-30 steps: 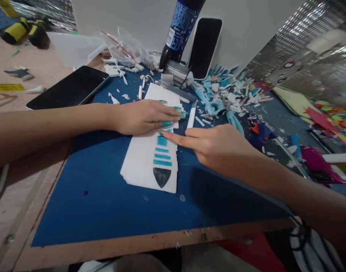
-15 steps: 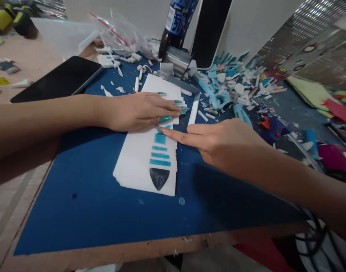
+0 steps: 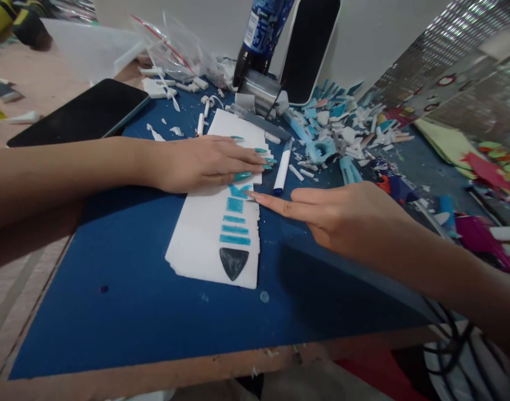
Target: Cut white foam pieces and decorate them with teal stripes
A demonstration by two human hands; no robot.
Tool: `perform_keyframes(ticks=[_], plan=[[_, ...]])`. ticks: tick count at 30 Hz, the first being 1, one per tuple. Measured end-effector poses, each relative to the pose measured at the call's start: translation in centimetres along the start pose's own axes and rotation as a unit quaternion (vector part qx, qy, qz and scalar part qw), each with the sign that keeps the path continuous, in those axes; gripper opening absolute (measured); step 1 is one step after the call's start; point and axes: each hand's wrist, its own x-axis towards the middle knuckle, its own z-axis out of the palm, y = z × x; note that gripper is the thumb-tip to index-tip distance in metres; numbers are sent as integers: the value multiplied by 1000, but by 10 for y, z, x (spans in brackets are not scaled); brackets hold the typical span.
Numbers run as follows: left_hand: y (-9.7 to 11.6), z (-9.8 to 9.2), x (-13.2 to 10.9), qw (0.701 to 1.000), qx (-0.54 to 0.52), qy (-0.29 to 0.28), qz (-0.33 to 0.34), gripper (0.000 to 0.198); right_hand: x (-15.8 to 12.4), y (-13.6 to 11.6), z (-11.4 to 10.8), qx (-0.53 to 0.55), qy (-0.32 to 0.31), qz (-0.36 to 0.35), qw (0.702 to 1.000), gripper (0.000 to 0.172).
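My left hand (image 3: 209,164) lies flat with its fingers stretched out across a white board (image 3: 209,245), pressing it on the blue mat (image 3: 130,317). Turquoise strips (image 3: 235,229) and a dark, rounded triangular piece (image 3: 234,263) form a column on the board. Above them sits a notched turquoise piece (image 3: 239,191), partly under my left hand. The index finger of my right hand (image 3: 342,214) reaches out to the edge of that piece, its other fingers bent; nothing shows in this hand. A slim white tool with a blue end (image 3: 282,169) lies just beyond it.
A phone (image 3: 83,108) rests at the left, another dark-screened device (image 3: 311,50) leans on the wall beside a bottle (image 3: 263,33). White and blue scraps (image 3: 347,128) heap at the back right. A clear plastic bag (image 3: 184,53) lies behind.
My right hand has drawn back a little to the right, uncovering more of the notched turquoise piece and the blue end of the white tool. My left hand stays on the board.
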Motion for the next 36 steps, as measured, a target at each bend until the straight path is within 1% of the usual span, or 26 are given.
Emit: perform_keyframes(ticks=[3, 5, 7, 8, 10, 12, 14, 16, 19, 22, 26, 32, 36], plan=[[2, 0, 0, 1000, 0, 4, 3, 52, -5, 1, 4, -25, 11, 5, 1000, 74], [2, 0, 0, 1000, 1, 12, 7, 52, -10, 2, 6, -42, 51, 4, 998, 72], [1, 1, 0, 1000, 4, 18, 14, 52, -17, 2, 6, -50, 110, 16, 993, 66], [1, 2, 1, 1000, 5, 20, 18, 51, -19, 1, 6, -51, 131, 28, 990, 63], [1, 2, 1, 1000, 6, 23, 19, 51, -22, -2, 3, -56, 158, 41, 985, 61], [1, 2, 2, 1000, 8, 18, 13, 51, -21, -8, 0, -54, 138, 20, 989, 65], [2, 1, 2, 1000, 12, 5, 3, 52, -16, -14, -1, -55, 105, -1, 993, 69], [3, 0, 2, 1000, 13, -1, -3, 53, -11, -17, -1, -53, 80, -8, 995, 72], [5, -1, 2, 1000, 13, -2, 0, 55, -6, -18, 0, -51, 59, -6, 997, 75], [5, -1, 2, 1000, 12, 1, 4, 54, -7, -18, 0, -54, 55, -8, 997, 77], [4, -1, 2, 1000, 7, 4, 3, 52, -7, -19, -2, -58, 54, -12, 997, 75], [5, -3, 2, 1000, 12, -7, -3, 53, 0, -22, -4, -54, 45, -19, 997, 76], [5, -3, 2, 1000, 18, -8, -5, 52, 5, -23, -10, -66, 33, -13, 997, 76]])
